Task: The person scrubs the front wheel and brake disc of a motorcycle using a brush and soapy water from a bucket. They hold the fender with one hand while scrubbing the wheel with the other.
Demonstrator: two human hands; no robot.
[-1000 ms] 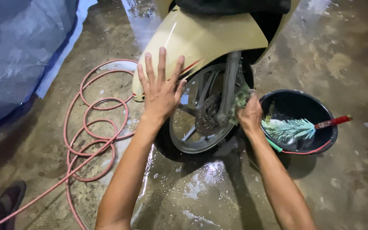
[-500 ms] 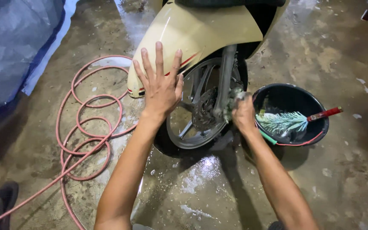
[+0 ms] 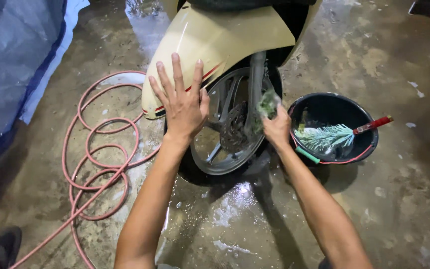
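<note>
A cream scooter fender covers a grey spoked front wheel with a brake disc. My left hand rests flat, fingers spread, on the tyre and the fender's lower edge. My right hand grips a green scrubbing pad and presses it against the fork leg beside the wheel. A black basin stands just right of that hand; in it lies a bristle brush with a red handle.
A coiled pink hose lies on the wet concrete floor to the left. A blue plastic sheet hangs at the far left. A dark shoe shows at the bottom left corner.
My right hand has slid the pad slightly up the fork leg. My left hand stays spread on the tyre. The view has shifted a little.
</note>
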